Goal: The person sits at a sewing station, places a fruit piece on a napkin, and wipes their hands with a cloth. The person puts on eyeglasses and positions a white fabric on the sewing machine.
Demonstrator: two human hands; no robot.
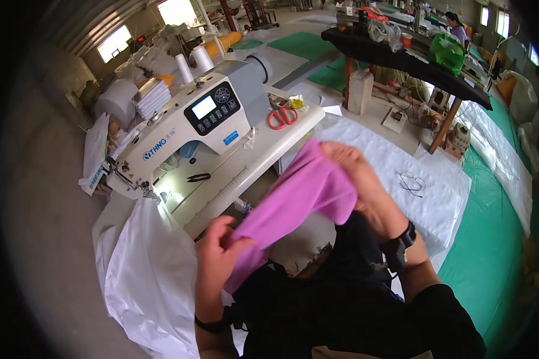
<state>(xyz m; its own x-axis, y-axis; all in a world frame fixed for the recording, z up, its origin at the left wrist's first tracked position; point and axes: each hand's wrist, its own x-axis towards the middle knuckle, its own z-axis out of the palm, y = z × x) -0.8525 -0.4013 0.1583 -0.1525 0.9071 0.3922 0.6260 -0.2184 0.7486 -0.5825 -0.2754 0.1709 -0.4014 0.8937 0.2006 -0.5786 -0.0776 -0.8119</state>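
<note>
A pink-purple piece of cloth (293, 200) is stretched between my two hands above my lap. My left hand (217, 254) pinches its lower left end between thumb and fingers. At the upper right end, my right hand (356, 173) is closed on the cloth, slightly blurred. Beyond the cloth stands a white sewing machine (179, 128) with a lit screen and a bright lamp by its needle. White fabric (153, 275) hangs from under the needle area over the table's left front edge. Black thread snips (199, 178) lie on the machine bed.
Red-handled scissors (282, 118) rest on the sewing table (269, 143). White thread cones (202, 60) stand behind the machine. Glasses (411, 184) lie on white sheeting to the right, beside a green floor covering (485, 239). A dark-topped table (401, 57) holds bags; a person (455, 27) is far off.
</note>
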